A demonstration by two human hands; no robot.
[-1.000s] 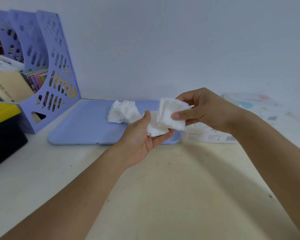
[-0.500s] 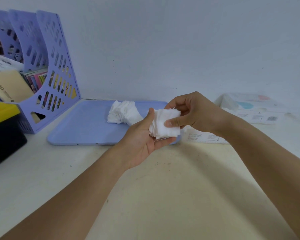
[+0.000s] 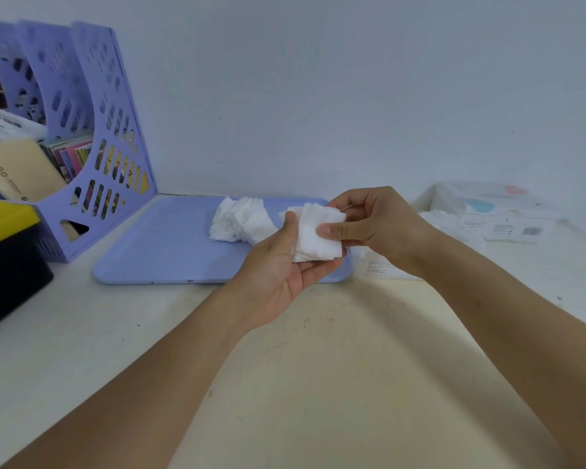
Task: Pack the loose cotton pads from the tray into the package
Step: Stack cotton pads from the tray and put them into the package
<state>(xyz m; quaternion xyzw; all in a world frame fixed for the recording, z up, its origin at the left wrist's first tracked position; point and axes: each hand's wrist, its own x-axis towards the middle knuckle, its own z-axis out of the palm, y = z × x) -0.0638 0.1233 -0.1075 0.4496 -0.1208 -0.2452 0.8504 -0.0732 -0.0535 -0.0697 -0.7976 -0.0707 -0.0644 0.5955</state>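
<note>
Two hands grasping one small stack of white square cotton pads (image 3: 318, 236) above the tray's near edge, left hand (image 3: 278, 275) cupping it from seven o'clock, right hand (image 3: 372, 221) pinching from three o'clock, loose white pad heap (image 3: 239, 220) on flat lilac plastic tray (image 3: 156, 245) at ten o'clock, clear printed package (image 3: 487, 214) at three o'clock.

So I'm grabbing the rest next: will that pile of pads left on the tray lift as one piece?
Probably not. The pile of pads looks crumpled and loosely fanned, so it would likely flop and shed pieces. The held stack only stays squared between the left hand and right hand.
</note>
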